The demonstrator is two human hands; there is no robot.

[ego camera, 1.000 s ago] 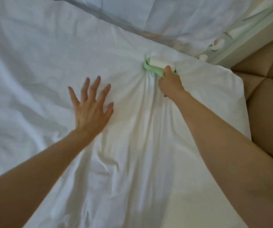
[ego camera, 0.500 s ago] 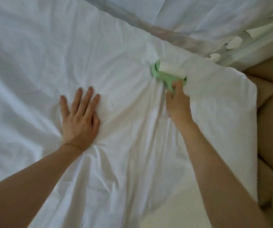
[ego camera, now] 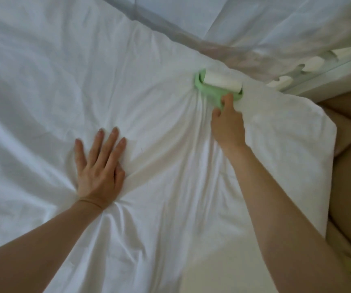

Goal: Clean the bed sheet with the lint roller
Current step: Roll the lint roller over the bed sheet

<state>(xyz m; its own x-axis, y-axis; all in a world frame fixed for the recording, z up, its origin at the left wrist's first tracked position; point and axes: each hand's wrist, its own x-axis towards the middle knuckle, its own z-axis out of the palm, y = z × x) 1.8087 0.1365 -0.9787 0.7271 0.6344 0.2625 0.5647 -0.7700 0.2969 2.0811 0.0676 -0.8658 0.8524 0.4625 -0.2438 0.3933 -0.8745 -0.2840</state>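
Left hand [ego camera: 98, 168] is down now, fingers drawn together from that splayed hover, flat and pinning the bed sheet [ego camera: 43, 81]. Right hand [ego camera: 227, 125] stays clamped on the green handle, lint roller [ego camera: 219, 85] up at one o'clock near the far edge. Creases fan back toward six, so the anchored cloth should roll cleaner.
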